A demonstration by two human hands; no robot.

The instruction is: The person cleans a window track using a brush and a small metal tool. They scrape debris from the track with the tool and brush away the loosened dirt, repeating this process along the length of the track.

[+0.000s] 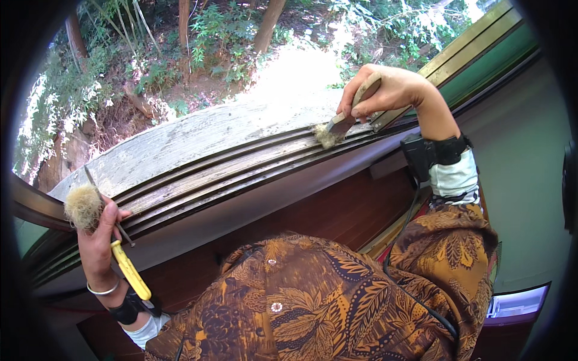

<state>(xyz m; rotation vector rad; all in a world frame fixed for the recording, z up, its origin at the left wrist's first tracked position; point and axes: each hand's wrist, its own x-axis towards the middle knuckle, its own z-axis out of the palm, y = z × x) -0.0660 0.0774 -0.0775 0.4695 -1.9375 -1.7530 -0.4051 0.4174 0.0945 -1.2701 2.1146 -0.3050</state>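
My right hand [393, 92] grips the wooden handle [368, 92] of a flat brush. Its pale, splayed bristles [328, 136] touch the dirty metal track of a sliding window [244, 160], near the right end of the opening. At the track's left end, my left hand [100, 239] holds a ball of tangled tan fibre [83, 206] and a thin metal rod [93, 180]. A yellow-handled tool [131, 270] hangs down from the same hand along the wrist; its working end is hidden.
Outside the track lies a weathered grey sill [180, 140], with trees and a slope beyond. A brass-coloured sash frame [469, 43] rises at right. Dark red panelling [316, 216] is below the window. A black cable [408, 221] runs from my right wrist device [417, 155].
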